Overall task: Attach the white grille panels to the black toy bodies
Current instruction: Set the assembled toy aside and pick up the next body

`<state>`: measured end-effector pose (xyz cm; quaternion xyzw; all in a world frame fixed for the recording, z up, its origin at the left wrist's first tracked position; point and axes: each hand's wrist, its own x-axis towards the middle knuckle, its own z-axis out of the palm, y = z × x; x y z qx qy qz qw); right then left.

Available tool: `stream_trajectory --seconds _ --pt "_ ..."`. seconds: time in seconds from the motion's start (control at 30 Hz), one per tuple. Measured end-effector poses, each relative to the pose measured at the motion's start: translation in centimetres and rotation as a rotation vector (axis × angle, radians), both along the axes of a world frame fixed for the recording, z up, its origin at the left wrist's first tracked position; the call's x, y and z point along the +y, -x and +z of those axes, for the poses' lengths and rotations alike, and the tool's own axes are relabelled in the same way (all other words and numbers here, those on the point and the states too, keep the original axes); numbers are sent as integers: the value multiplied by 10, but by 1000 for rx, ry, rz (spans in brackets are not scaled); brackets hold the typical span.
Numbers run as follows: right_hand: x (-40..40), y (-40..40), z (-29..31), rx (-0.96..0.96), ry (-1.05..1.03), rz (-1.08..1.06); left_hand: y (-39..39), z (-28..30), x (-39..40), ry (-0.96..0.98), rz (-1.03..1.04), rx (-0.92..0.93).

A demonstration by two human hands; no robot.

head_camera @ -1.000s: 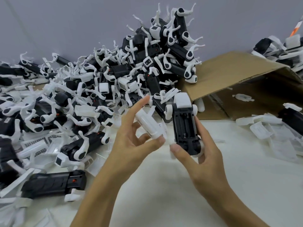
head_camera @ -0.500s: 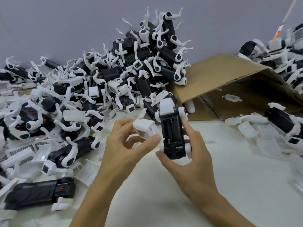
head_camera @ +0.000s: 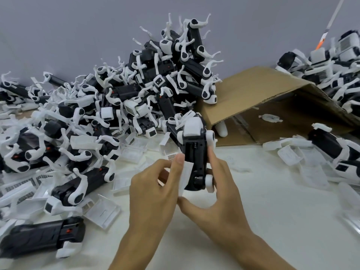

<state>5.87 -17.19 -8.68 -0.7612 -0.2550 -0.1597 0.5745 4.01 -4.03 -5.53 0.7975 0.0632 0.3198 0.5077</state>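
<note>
The left hand (head_camera: 153,184) is pinching a white grille panel (head_camera: 185,177) between thumb and fingers (head_camera: 180,159), and the panel is now lying flat against the left flank of the black toy body (head_camera: 195,162); a second ago it was being carried clear of the body, with a gap between the two. The right hand (head_camera: 216,193) is gripping that body upright above the bench (head_camera: 282,221), forefinger along its right side and thumb curled beneath. The closed gap suggests that seating is beginning; whether any clip has engaged cannot be told. To the left, a heap of toy bodies (head_camera: 120,106) and loose panels (head_camera: 102,209) is crowding close to the left hand, and a tipped cardboard box (head_camera: 253,90) is lying behind the work. To the right and toward the viewer the bench is offering the freer room for turning the body.
</note>
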Motion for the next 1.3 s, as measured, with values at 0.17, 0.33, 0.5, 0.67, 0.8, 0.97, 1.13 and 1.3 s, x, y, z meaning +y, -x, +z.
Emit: stream_trajectory --seconds 0.17,0.33,0.5,0.67,0.8,0.97,1.13,1.3 --pt "1 1 0 -30 49 65 0 2 -2 70 3 -24" --pt "2 -1 -3 -18 71 31 -1 -3 -2 40 -58 22" --pt "-1 -6 -8 -30 91 -52 0 0 -1 15 -56 -27" --pt "4 0 -6 -83 97 -24 1 4 -5 105 22 -73" --pt "8 4 -6 -146 125 -7 2 2 -11 202 38 -58" --pt "10 6 -4 -185 119 -7 2 4 -10 315 -31 24" --pt "9 6 -1 -168 52 29 0 5 -4 620 -386 273" --pt "4 5 8 -63 -28 218 -1 7 5 712 -463 291"
